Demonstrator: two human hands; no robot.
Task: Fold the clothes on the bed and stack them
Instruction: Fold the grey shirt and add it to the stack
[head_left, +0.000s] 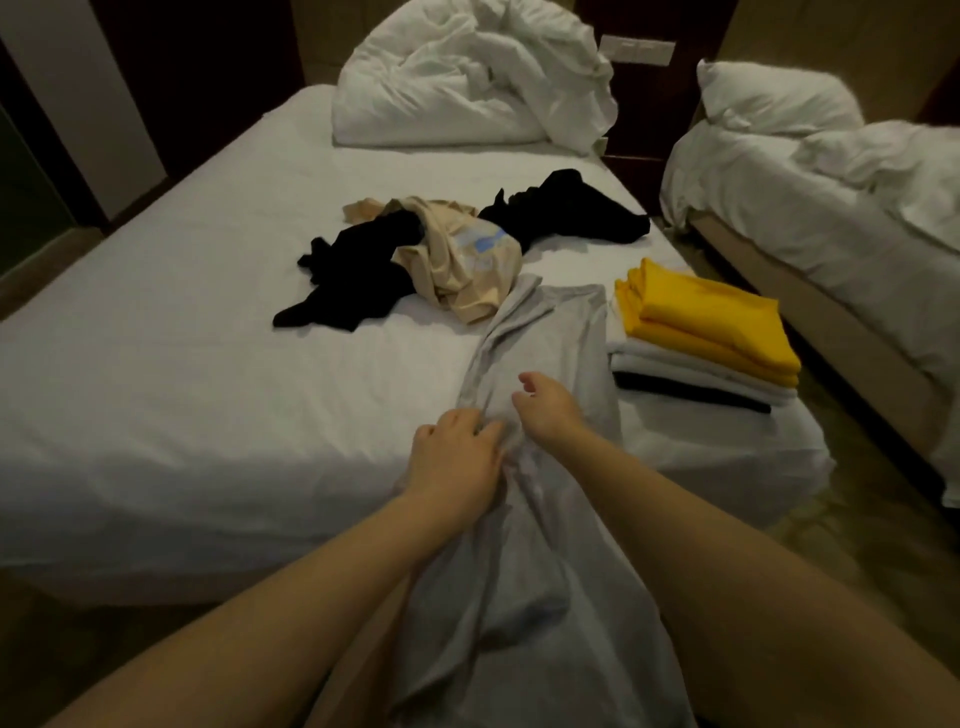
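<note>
Centre frame, on the bed (156, 389): left hand (457, 454) grips a grey shirt (553, 332) in curled fingers; right hand (550, 410), loosely curled, holds nothing.

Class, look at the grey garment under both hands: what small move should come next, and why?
Probably spread the long grey cloth garment flat: the left hand pinches bunched fabric, the right hand sits loosely curled above it, and the near end hangs wrinkled off the white bed.
</note>
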